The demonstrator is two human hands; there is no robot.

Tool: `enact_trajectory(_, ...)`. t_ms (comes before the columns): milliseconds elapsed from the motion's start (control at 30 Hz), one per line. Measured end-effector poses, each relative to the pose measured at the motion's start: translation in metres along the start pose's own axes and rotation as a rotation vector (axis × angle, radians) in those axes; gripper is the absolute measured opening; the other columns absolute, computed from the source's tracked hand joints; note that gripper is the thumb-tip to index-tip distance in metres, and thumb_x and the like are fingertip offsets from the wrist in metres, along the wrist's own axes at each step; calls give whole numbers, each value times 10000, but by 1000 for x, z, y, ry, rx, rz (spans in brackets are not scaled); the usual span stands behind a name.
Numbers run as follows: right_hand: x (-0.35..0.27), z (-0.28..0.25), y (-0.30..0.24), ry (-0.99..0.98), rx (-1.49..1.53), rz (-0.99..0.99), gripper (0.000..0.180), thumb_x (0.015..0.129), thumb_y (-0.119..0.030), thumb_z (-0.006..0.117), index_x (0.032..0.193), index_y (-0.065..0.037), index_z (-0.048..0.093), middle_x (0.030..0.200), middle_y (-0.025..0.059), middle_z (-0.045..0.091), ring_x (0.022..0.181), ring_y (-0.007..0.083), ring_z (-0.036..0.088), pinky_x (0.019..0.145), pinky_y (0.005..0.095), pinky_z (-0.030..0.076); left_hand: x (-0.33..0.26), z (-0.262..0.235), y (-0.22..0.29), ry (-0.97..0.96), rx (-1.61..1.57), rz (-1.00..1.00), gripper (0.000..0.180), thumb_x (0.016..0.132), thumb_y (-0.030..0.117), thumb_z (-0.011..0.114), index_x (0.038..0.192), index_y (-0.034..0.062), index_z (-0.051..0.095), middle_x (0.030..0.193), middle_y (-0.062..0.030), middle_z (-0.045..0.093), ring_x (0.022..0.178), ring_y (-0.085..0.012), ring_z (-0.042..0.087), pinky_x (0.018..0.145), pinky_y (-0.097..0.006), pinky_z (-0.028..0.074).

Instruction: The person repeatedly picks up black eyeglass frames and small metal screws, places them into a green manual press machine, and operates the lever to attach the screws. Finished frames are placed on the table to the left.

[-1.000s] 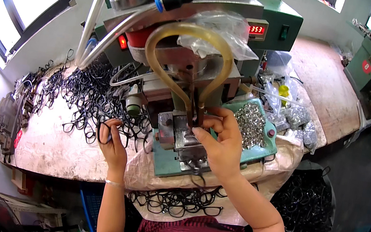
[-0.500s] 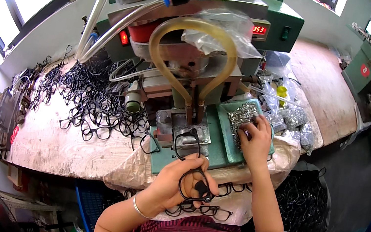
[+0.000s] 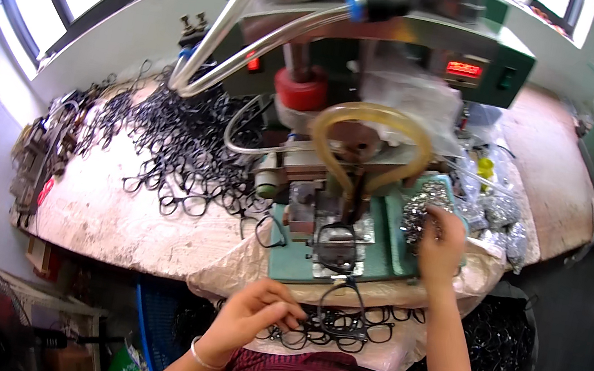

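Observation:
A black eyeglass frame (image 3: 346,283) sits under the press, one rim at the metal fixture (image 3: 368,231) and the other hanging over the base's front edge. My left hand (image 3: 250,319) is off it, fingers loosely curled and apart, beside several black eyeglass frames (image 3: 350,344) on the cloth over my lap. I see nothing held in it. Over the green tray (image 3: 401,264), my right hand (image 3: 442,247) has its fingertips bent together into small silvery metal parts (image 3: 420,207). Whatever lies between those fingertips is hidden.
The press carries a yellowish hose loop (image 3: 377,112) and a red cylinder (image 3: 300,88). A tangled heap of black eyeglass frames (image 3: 196,124) covers the bench's left part. Bags of small parts (image 3: 500,212) lie right of the tray. A blue basket (image 3: 147,322) stands below the bench.
My left hand has let go of the eyeglass frame and drawn back left. The press head with its hose has come down. My right hand stays at the tray. The view has shifted.

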State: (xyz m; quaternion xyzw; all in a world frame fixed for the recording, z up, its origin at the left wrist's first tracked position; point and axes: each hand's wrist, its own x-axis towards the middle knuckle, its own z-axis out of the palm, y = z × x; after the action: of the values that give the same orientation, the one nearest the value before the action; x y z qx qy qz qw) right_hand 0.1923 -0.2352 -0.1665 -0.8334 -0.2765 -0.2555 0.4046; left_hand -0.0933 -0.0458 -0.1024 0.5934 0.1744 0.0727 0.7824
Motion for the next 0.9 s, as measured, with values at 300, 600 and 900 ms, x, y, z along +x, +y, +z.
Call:
enact_trajectory(300,6,32,6,127,803,548,172,942,-71,632,1087,-18,707,970,18,695,869,103,624,821,233,485,66,-64,31,786,1047,349,289,900,218,728,1034,24,560,755,-79,668,636,-217,628,614,-335,494)
enact_trajectory(600,-9,-18,-12,78,256,243,145,811,-11,729,956,-16,736,922,92,720,876,208,667,812,309,499,125,-110,-45,652,266,244,345,819,-13,732,1072,28,501,712,-8,587,592,-79,513,520,-215,405)
enact_trajectory(900,0,-60,-66,-190,516,128,174,787,13,711,958,-14,730,914,92,703,870,221,670,806,315,507,104,-261,-2,1204,1411,532,136,944,139,599,914,12,635,906,-154,626,793,-364,577,713,-438,476)
